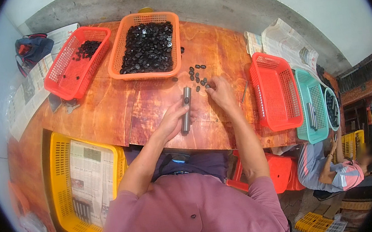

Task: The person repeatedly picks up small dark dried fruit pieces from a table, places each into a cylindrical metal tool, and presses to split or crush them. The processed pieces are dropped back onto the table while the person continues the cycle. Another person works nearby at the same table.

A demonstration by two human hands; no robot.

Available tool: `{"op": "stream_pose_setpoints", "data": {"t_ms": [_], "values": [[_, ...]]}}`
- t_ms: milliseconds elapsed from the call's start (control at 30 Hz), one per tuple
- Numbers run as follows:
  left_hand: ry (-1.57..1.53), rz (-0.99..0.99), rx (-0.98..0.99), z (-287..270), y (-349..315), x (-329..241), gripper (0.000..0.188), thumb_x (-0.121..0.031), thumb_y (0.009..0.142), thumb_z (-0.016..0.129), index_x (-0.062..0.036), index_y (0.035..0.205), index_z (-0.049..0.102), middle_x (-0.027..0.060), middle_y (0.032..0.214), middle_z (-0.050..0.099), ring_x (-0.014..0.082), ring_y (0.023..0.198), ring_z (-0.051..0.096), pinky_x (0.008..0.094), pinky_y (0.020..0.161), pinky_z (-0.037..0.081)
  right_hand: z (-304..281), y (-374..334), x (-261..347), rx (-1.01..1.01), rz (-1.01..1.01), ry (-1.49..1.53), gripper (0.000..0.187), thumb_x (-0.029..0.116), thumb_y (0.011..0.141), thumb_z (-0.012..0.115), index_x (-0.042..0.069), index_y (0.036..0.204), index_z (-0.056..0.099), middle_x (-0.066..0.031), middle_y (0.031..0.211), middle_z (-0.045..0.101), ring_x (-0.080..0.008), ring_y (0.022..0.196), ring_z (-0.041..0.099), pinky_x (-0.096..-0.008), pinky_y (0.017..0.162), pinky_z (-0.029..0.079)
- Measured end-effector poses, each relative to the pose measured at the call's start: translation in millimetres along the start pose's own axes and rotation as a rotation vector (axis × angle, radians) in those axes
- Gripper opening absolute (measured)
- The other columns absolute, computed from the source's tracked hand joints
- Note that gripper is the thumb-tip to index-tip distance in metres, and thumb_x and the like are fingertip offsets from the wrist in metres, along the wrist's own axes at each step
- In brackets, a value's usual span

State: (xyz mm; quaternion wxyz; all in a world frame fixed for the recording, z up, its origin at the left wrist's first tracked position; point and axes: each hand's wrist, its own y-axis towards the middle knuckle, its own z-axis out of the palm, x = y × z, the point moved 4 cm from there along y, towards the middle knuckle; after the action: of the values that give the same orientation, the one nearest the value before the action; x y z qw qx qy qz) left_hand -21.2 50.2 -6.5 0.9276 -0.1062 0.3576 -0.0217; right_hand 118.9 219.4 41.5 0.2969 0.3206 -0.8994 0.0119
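Observation:
My left hand (175, 119) is wrapped round a grey metal tube (186, 123), which stands out above and below the fingers. A black oval piece sits on the tube's side, by my left thumb. To the right, my right hand (222, 92) reaches down to the wooden table, its fingertips closed at a small black oval piece (207, 86); how firmly they grip it is partly hidden. Several more black oval pieces (197, 75) lie loose on the table just beyond these fingertips.
An orange basket (114, 62) heaped with black pieces and a red basket (57, 77) stand far left. At right are another red basket (282, 121), a teal basket (305, 128) holding tubes, and a thin rod (244, 91). A yellow crate (62, 192) is lower left; another person (323, 169) sits right.

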Motion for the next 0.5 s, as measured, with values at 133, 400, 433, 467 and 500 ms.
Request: {"op": "stream_pose_setpoints", "data": {"t_ms": [133,400,433,467,500], "values": [[-0.023,0.006,0.015,-1,-1,2,0.044,-0.013,0.107,0.055,-0.0002,0.146,0.042,0.0179,0.118,0.067,0.0223,0.096,0.068,0.0351,0.084,0.058,-2,-8,7,0.015,-0.032,-0.085,0.021,0.013,0.091,0.070,-0.002,0.105,0.069,-0.0237,0.100,0.066,-0.0430,0.099,0.066,-0.0502,0.085,0.052],[0.001,-0.008,0.031,-2,1,5,0.050,-0.015,0.107,0.056,-0.0055,0.152,0.038,0.0150,0.116,0.067,0.0207,0.096,0.068,0.0329,0.082,0.058,2,-19,-10,0.054,-0.070,-0.029,0.017,0.010,0.096,0.063,-0.002,0.101,0.073,-0.0274,0.102,0.070,-0.0463,0.098,0.067,-0.0513,0.086,0.053],[-0.002,-0.008,0.030,-3,1,5,0.050,-0.015,0.107,0.056,-0.0053,0.152,0.037,0.0150,0.116,0.067,0.0206,0.096,0.068,0.0327,0.082,0.057,2,-18,-10,0.062,-0.073,-0.026,0.016,0.010,0.096,0.063,-0.002,0.101,0.074,-0.0275,0.102,0.070,-0.0461,0.098,0.067,-0.0513,0.086,0.053],[-0.006,-0.007,0.029,-4,1,6,0.050,-0.015,0.107,0.056,-0.0051,0.152,0.037,0.0149,0.116,0.067,0.0206,0.096,0.068,0.0326,0.082,0.057,2,-18,-10,0.069,-0.077,-0.023,0.016,0.010,0.096,0.064,-0.001,0.101,0.074,-0.0275,0.102,0.071,-0.0458,0.097,0.067,-0.0513,0.086,0.053],[-0.009,-0.003,0.027,-5,1,6,0.050,-0.015,0.107,0.056,-0.0050,0.152,0.037,0.0149,0.116,0.067,0.0205,0.095,0.068,0.0325,0.082,0.057,-2,-17,-5,0.061,-0.060,-0.016,0.016,0.009,0.095,0.065,-0.001,0.102,0.074,-0.0272,0.102,0.071,-0.0455,0.097,0.068,-0.0512,0.086,0.053]]}}
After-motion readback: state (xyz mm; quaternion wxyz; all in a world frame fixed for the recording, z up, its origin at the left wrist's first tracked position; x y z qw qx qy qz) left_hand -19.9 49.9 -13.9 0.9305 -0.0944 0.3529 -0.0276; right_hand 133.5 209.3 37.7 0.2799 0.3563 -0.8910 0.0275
